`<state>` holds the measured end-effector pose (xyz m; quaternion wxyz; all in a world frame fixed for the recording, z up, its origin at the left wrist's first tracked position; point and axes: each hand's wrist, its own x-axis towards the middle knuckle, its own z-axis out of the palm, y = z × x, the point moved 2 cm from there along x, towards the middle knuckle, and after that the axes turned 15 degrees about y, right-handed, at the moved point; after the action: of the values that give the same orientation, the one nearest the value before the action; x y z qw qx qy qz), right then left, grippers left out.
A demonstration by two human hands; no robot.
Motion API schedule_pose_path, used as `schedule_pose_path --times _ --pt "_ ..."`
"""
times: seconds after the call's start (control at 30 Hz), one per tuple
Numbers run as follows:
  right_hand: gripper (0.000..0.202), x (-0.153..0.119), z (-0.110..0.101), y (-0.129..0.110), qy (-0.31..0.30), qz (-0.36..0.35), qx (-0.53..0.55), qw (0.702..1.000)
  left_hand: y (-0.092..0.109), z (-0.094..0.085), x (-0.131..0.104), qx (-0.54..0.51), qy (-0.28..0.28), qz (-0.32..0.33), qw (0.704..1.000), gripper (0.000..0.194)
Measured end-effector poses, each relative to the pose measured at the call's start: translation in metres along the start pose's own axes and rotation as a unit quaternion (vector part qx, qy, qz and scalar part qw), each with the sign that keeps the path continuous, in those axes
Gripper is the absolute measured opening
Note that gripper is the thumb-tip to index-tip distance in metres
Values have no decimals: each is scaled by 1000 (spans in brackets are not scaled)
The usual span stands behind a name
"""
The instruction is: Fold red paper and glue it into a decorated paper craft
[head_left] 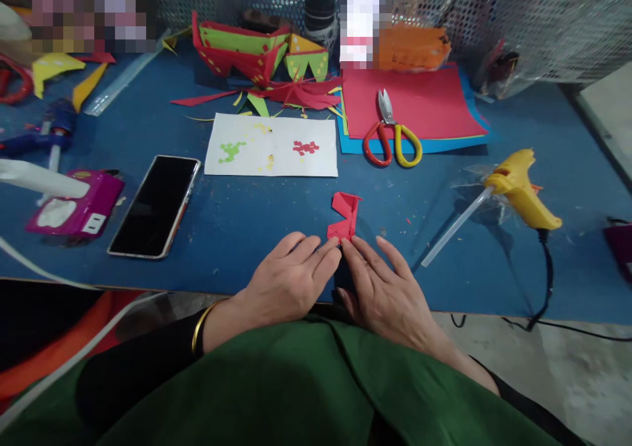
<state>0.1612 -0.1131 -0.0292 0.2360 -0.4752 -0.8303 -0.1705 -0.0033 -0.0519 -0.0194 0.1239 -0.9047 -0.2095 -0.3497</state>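
Observation:
A small folded piece of red paper with notched cut-outs lies on the blue table in front of me. My left hand pinches its near edge, fingers bunched together. From the other side my right hand presses the same edge with its fingertips, the little finger held apart. The bottom of the paper is hidden under my fingertips. Beyond it is a white card with small green, yellow and red paper bits on it.
Scissors rest on red paper sheets. A yellow glue gun with a glue stick lies right. Left are a phone, a purple box and a blue glue gun. Red-and-green paper shapes stand at the back.

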Motion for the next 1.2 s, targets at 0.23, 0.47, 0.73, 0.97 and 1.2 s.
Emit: schedule_pose_path --times 0.23,0.47,0.73,0.97,1.2 --pt "48 -1 -3 2 3 0 -2 1000 0 0 0 3 4 -2 1000 33" --pt "48 1 -4 1 4 1 3 1000 0 1 0 -2 -1 -2 1000 32" --pt "53 2 -3 0 0 -5 4 1000 1 1 0 10 -1 8 1000 32" --pt "53 2 -3 1 10 -16 4 1000 1 0 1 1 2 5 1000 30" --pt "54 2 -2 0 9 -8 6 1000 1 1 -2 11 19 -5 1000 30"
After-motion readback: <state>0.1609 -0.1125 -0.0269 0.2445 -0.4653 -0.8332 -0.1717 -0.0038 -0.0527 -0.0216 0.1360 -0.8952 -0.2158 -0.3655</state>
